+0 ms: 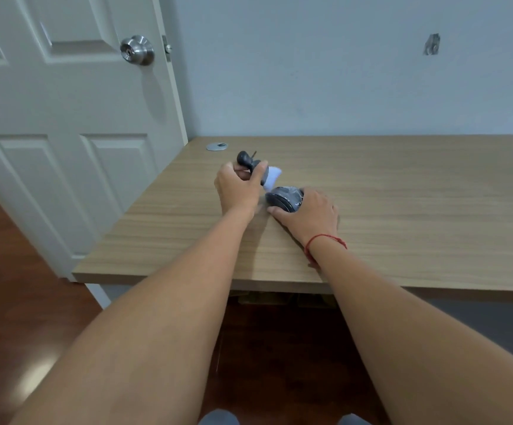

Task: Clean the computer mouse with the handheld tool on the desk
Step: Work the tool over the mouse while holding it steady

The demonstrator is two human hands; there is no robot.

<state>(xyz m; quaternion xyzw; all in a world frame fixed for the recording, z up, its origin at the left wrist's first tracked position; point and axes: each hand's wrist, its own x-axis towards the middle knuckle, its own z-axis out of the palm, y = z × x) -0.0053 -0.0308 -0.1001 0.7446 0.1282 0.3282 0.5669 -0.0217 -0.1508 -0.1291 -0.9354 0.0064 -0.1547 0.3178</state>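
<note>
Hands: left [237, 188] grips brush tool [253, 167]; right [307, 214] pins mouse [284, 200] to desk [402, 194]; mouse lettering unreadable.

mouse [284, 199] on desk [402, 194] | brush [256, 170] just left-behind mouse

- One computer mouse [284, 199] is counted, at 3 o'clock of the tool.
- One handheld brush tool [256, 170] is counted.
- Two hands are counted: left hand [238, 188], right hand [309, 214].
- One desk [402, 194] is counted.
- One door [65, 118] is counted, at 9 o'clock.
</note>
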